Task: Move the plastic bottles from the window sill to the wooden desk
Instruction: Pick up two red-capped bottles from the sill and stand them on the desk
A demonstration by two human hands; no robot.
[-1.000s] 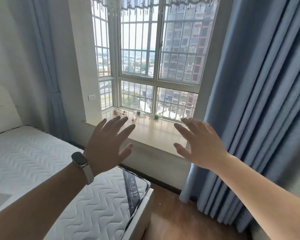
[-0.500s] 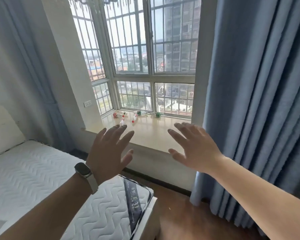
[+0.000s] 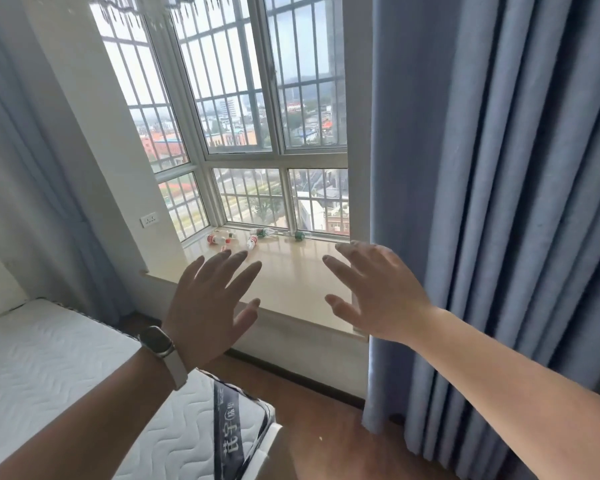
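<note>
Several small plastic bottles lie on their sides at the back of the beige window sill (image 3: 291, 271), close to the glass: a red-labelled bottle (image 3: 217, 239), another red-labelled one (image 3: 251, 242), a green-labelled bottle (image 3: 264, 232) and a green-capped one (image 3: 298, 235). My left hand (image 3: 210, 303), with a watch on the wrist, is raised in front of the sill with fingers spread and holds nothing. My right hand (image 3: 374, 292) is raised to its right, fingers spread, also holding nothing. Both hands are well short of the bottles. No wooden desk is in view.
A bed with a white quilted mattress (image 3: 66, 368) fills the lower left, its corner close under the sill. Blue curtains (image 3: 499, 202) hang on the right and at the far left. Wooden floor (image 3: 319, 424) runs between the bed and the wall. A wall socket (image 3: 149, 220) sits left of the window.
The view has shifted closer to the window and to the right, so the sill looks larger. Both hands stay raised and spread, holding nothing.
</note>
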